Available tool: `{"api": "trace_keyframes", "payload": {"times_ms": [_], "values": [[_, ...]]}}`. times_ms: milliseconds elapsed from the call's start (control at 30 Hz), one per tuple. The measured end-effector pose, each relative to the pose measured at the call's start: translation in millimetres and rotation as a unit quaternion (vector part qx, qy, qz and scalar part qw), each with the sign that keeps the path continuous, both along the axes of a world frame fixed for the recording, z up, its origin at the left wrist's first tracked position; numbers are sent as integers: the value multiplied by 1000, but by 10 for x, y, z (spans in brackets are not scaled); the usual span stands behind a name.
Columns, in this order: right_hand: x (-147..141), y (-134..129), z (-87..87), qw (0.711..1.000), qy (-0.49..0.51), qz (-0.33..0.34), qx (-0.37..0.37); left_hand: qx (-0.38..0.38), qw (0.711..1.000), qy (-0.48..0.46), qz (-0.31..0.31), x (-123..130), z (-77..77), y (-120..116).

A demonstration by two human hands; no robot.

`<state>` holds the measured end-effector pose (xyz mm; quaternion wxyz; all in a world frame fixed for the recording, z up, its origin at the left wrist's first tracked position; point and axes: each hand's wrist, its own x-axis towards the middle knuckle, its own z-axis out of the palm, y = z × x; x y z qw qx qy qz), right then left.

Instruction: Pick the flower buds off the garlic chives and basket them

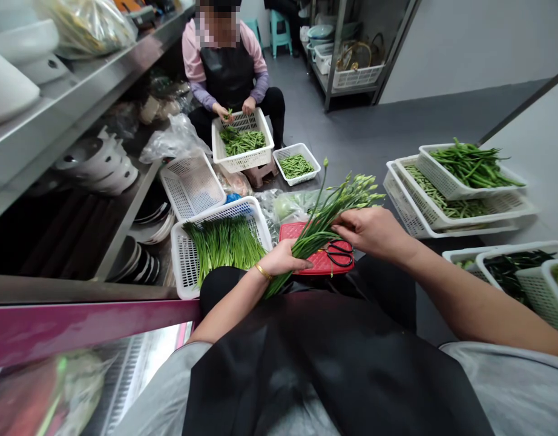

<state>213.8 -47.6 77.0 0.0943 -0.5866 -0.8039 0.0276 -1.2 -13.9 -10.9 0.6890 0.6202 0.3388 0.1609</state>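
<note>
A bundle of long green flowering stems (313,233) slants across my lap, its budded tops to the upper right. Around its lower part wraps my left hand (283,259), with a gold bracelet at the wrist. My right hand (358,230) pinches at the stems just below the buds, fingers closed on them. Beneath the bundle lies a red board (322,264), and black-handled scissors (341,254) rest on it. To the left, a white basket (183,266) holds cut green stems (227,245) laid side by side.
Across from me a person (229,66) handles green beans over a white basket (242,160). A small basket of beans (297,166) stands nearby. Stacked vegetable baskets (469,194) are on the right. A metal shelf (79,103) with bowls runs along the left.
</note>
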Motion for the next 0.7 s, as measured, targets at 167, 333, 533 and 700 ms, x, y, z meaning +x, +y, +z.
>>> {"api": "trace_keyframes", "payload": {"times_ms": [167,333,533,700], "values": [[2,-17,-6,998,-67,3,0,-25,1000,5,-5,11,36,-11],[23,-27,5,999,-43,-16,6,-33,999,-25,0,8,38,-20],[43,-10,-23,998,68,13,0,-23,1000,-19,-9,-4,-4,-8],[48,19,-13,977,204,55,-17,-32,999,-10,-15,-8,20,-6]]}}
